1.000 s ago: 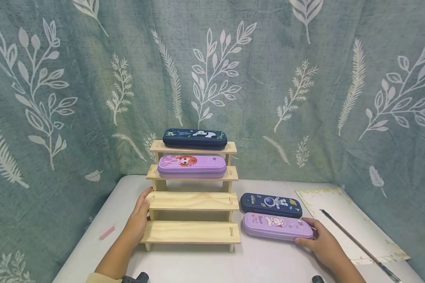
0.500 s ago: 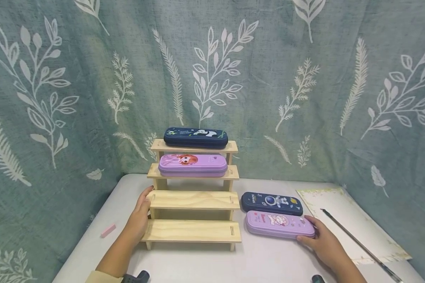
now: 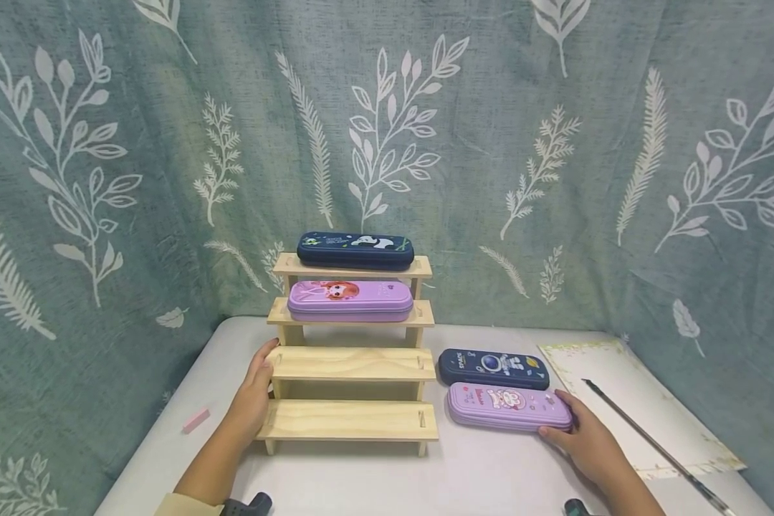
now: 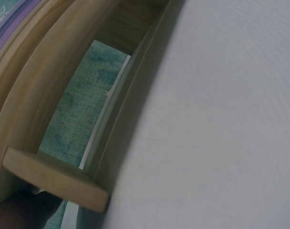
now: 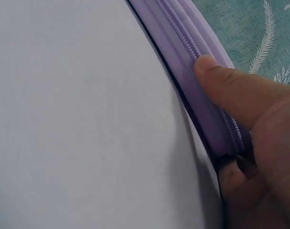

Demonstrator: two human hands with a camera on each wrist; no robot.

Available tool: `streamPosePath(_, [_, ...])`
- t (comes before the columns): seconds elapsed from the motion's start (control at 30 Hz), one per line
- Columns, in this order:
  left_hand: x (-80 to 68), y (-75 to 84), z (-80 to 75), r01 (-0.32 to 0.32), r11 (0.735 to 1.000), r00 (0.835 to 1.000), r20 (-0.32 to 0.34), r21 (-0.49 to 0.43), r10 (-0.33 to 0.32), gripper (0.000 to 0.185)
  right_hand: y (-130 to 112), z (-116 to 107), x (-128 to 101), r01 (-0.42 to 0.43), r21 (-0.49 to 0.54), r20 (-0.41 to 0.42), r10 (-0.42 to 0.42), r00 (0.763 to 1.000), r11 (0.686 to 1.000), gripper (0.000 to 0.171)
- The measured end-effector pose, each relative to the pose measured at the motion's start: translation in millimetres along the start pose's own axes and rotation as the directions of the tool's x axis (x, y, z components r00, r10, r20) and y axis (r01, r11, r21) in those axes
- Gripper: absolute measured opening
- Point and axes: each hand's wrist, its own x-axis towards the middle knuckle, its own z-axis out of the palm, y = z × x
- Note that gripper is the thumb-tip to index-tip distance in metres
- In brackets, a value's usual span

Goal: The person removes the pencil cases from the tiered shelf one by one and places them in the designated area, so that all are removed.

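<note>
The right hand [image 3: 585, 443] grips the near purple zippered pencil case [image 3: 508, 406] at its right end. The left hand [image 3: 253, 395], fingers straight, rests against the left side of the stepped wooden rack [image 3: 351, 366].

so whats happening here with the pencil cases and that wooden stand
A person steadies the stepped wooden stand with the left hand and grips the purple pencil case on the table with the right hand. The stand's top two steps hold cases; its lower two are bare.
</note>
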Motion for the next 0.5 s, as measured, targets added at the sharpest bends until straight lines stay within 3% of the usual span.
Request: streamPosePath(0.5, [0.2,-1.3,0.2,-0.003,1.0,1.0,0.002,0.009,0.003,0.052,-2.7,0.6,0.4,0.012,0.02,0.001,-0.012,1.0,1.0,0.115])
